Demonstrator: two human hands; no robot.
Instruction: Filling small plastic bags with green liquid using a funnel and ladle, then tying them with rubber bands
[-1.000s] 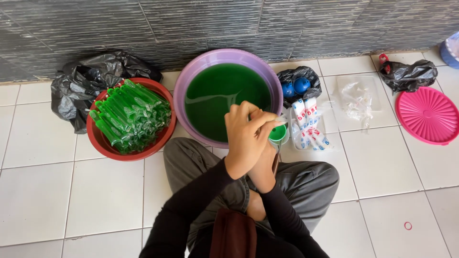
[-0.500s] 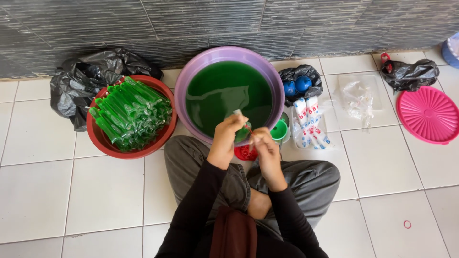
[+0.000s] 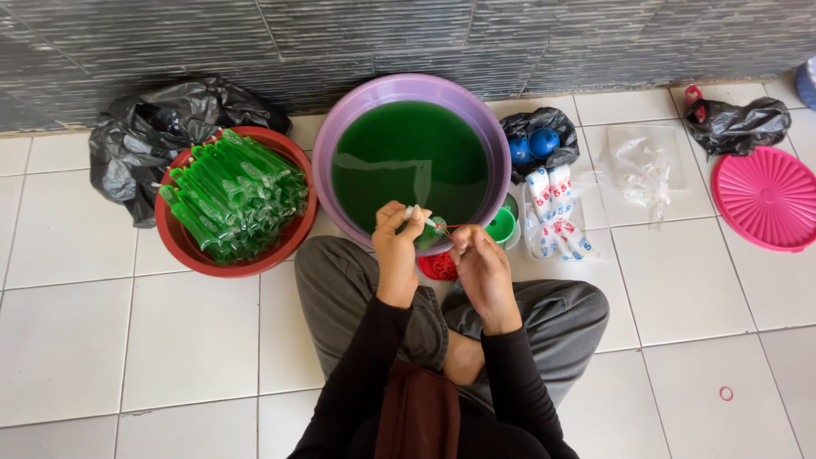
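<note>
I sit cross-legged on a tiled floor. My left hand (image 3: 396, 246) pinches the top of a small clear bag of green liquid (image 3: 427, 233) at the near rim of a purple basin (image 3: 340, 127) filled with green liquid. My right hand (image 3: 478, 263) pulls a thin red rubber band (image 3: 449, 226) taut from the bag's neck. A red bowl (image 3: 183, 251) to the left holds several filled green tube bags (image 3: 234, 195).
A small green funnel (image 3: 501, 225) and a red lid (image 3: 439, 267) lie by my hands. Striped plastic packets (image 3: 557, 212), a black bag with blue balls (image 3: 534, 140), clear bags (image 3: 643, 170), a pink lid (image 3: 765, 197) and black bags (image 3: 136, 140) surround me. Grey wall behind.
My hands have come down from in front of the basin to its near rim and moved apart. The right hand now stretches the rubber band away from the bag.
</note>
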